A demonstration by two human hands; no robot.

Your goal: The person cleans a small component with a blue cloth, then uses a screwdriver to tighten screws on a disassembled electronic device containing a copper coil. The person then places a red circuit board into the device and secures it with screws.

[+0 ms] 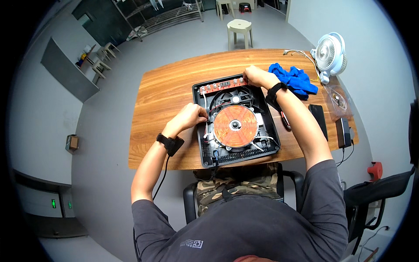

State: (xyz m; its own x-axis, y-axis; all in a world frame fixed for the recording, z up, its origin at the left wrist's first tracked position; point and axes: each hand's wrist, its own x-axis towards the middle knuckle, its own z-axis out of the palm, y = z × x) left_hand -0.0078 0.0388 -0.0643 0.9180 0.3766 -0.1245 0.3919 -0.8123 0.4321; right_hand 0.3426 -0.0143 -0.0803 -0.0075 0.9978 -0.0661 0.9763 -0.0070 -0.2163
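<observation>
An opened induction cooker (274,142) lies on the wooden table in front of me, its black housing showing the insides. A round copper coil (235,126) fills its middle, with a black cooling fan (236,99) behind it. Along the far edge runs a red circuit board (223,85) with buttons and a small display. My right hand (258,77) is closed at the right end of this board, fingertips partly hidden. At the housing's left wall my left hand (192,116) pinches beside the white wires (205,131); what lies between its fingers is hidden.
Right of the cooker, a red-and-black handled tool (285,121) is partly covered by my right forearm. Farther right are a blue cloth (293,81), a black phone-like slab (318,121), a clear plastic box (337,101), a black box-shaped device (343,132) and a white desk fan (330,56).
</observation>
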